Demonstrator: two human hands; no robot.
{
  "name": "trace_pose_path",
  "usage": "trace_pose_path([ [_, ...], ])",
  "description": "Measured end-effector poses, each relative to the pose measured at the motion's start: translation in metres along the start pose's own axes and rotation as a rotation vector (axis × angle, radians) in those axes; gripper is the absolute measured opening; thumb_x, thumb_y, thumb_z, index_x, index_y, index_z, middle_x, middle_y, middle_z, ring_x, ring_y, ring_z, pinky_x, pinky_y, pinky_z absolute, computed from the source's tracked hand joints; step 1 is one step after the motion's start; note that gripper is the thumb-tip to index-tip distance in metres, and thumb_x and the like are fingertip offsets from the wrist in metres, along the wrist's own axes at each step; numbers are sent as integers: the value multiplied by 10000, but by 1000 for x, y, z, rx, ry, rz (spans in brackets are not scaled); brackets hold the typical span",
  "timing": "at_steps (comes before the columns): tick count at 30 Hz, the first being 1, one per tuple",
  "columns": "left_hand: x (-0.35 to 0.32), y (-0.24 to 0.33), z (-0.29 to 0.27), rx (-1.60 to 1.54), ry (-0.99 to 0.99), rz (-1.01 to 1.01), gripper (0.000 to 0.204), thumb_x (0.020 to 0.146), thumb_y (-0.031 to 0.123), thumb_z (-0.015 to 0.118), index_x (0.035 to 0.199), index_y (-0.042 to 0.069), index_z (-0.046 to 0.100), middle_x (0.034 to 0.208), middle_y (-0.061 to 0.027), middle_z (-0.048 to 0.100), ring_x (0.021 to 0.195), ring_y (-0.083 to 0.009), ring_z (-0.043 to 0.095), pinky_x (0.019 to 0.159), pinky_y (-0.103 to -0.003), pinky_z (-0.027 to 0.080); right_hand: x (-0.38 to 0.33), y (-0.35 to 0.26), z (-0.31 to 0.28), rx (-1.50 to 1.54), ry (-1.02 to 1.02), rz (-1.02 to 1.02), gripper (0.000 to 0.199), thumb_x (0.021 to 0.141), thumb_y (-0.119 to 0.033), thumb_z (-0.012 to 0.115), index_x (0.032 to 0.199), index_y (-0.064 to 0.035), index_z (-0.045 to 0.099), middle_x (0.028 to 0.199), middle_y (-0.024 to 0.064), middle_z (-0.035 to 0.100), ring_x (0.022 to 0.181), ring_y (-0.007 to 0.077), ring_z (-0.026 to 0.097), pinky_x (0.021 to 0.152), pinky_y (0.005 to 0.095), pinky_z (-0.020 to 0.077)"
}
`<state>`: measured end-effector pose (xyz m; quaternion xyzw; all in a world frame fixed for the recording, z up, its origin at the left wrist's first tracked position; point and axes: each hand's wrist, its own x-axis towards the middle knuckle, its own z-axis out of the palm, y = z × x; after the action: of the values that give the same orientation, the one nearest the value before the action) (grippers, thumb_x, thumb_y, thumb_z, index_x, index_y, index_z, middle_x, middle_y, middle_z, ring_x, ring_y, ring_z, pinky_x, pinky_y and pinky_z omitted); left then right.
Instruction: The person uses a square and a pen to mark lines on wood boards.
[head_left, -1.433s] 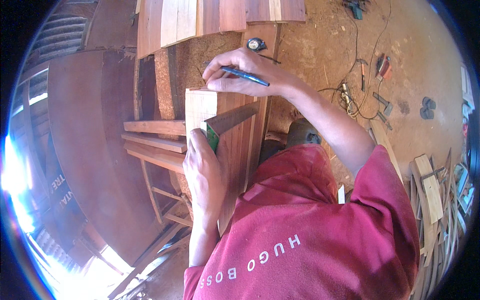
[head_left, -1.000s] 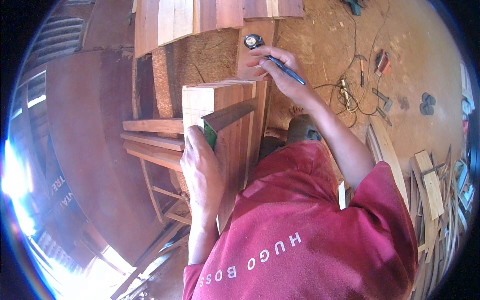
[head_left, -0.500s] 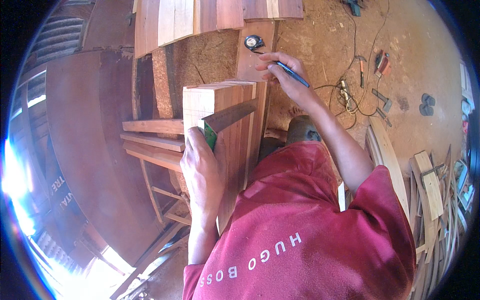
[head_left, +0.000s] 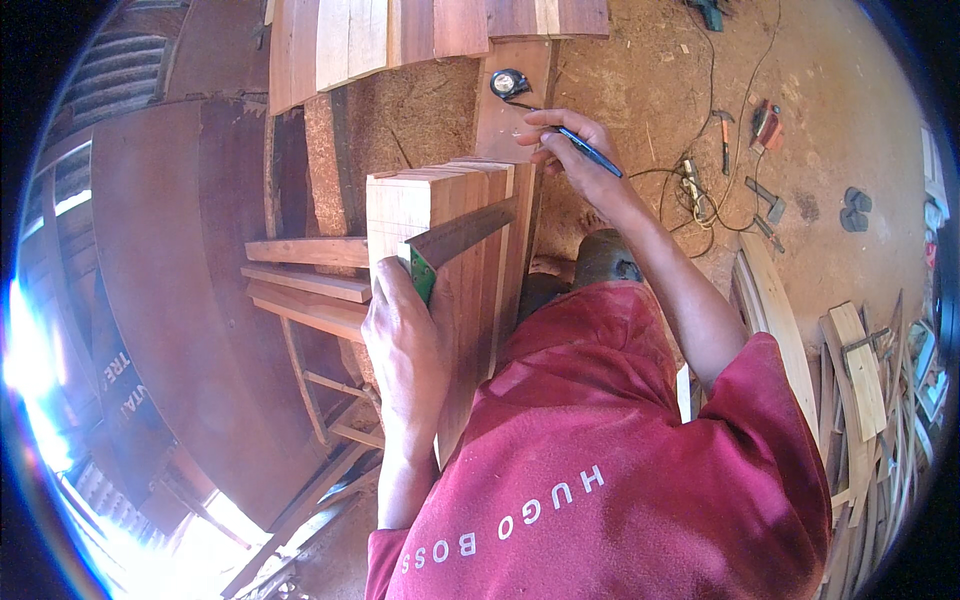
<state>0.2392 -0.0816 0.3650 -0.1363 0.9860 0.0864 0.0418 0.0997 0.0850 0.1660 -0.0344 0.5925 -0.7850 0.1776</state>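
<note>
Sawdust-strewn dirt floor (head_left: 830,120) fills the upper right of the frame, with one hammer (head_left: 724,135) and a few other small tools scattered on it, too small to tell apart, and a tangle of cable (head_left: 690,185) beside them. Glare washes out the lower left edge, and the fisheye rim cuts off the pile of curved wood strips (head_left: 860,400) at the right. Across the top edge a row of boards (head_left: 400,35) is only partly in view.

At centre stands a stack of planks (head_left: 440,210) on edge, their ends facing up; roughly five or six, though the seams are hard to count. The left hand (head_left: 405,340) is closed around one try square (head_left: 450,240), whose green stock is mostly hidden under the fingers while its dark blade lies slanted across the plank ends. The right hand (head_left: 575,155) sits at the upper centre, just past the far corner of the stack, pinching one blue pen (head_left: 590,150) between thumb and fingers; whether the tip touches wood I cannot tell. One tape measure (head_left: 510,83) lies on a board just above that hand. A red shirt (head_left: 620,460) covers the lower middle, hiding the bottom of the planks.
</note>
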Motion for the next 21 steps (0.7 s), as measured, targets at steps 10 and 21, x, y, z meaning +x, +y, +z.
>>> trace_pose_path([
  [10, 1, -1, 3, 4, 19, 4, 318, 960, 133, 683, 1057, 13, 404, 899, -330, 634, 860, -552, 643, 645, -576, 504, -6, 10, 11, 5, 130, 65, 278, 1032, -184, 559, 1222, -33, 694, 1024, 92, 756, 860, 125, 699, 696, 275, 583],
  [21, 2, -1, 3, 7, 15, -19, 319, 966, 156, 681, 1052, 17, 407, 911, -336, 636, 870, -562, 637, 649, -593, 503, -43, 121, 46, -88, 323, 218, 251, 1050, -178, 559, 1182, -6, 686, 1067, 91, 700, 926, 184, 724, 790, 320, 622],
])
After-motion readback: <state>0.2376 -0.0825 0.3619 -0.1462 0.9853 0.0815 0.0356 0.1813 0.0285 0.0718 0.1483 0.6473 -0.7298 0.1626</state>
